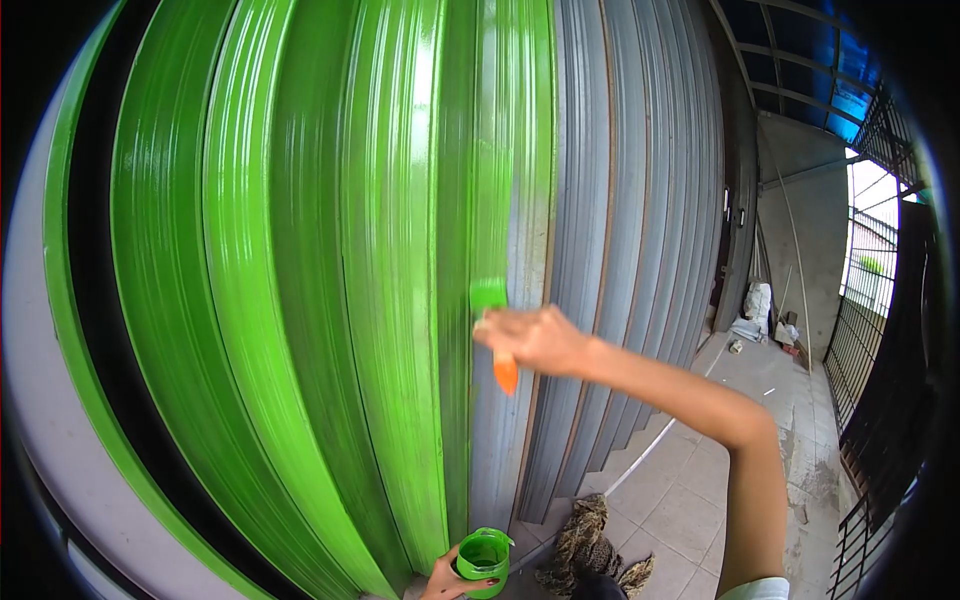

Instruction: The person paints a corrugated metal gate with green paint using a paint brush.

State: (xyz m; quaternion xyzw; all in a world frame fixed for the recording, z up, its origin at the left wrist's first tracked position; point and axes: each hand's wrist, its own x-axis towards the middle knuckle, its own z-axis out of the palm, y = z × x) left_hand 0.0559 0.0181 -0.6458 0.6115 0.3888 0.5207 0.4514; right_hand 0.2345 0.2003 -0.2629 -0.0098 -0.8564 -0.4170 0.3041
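My right hand (540, 341) is closed around a paintbrush (506, 374) with an orange handle, and its bristles are loaded with green paint. The bristles press against a grey strip of the folding metal door (526, 420), just below freshly painted green. At the bottom, my left hand (452, 580) grips a paint can (487, 570) coated in green, with green paint inside it. Left of the brush, the door's panels (390, 300) are glossy green. To the right, the panels (640, 200) are bare grey. The right hand is a little blurred.
A crumpled patterned cloth (585, 550) lies on the tiled floor (685, 520) beside the can. White bags and debris (757, 310) sit by the far wall (805, 230). A dark metal grille (860, 350) runs along the right side.
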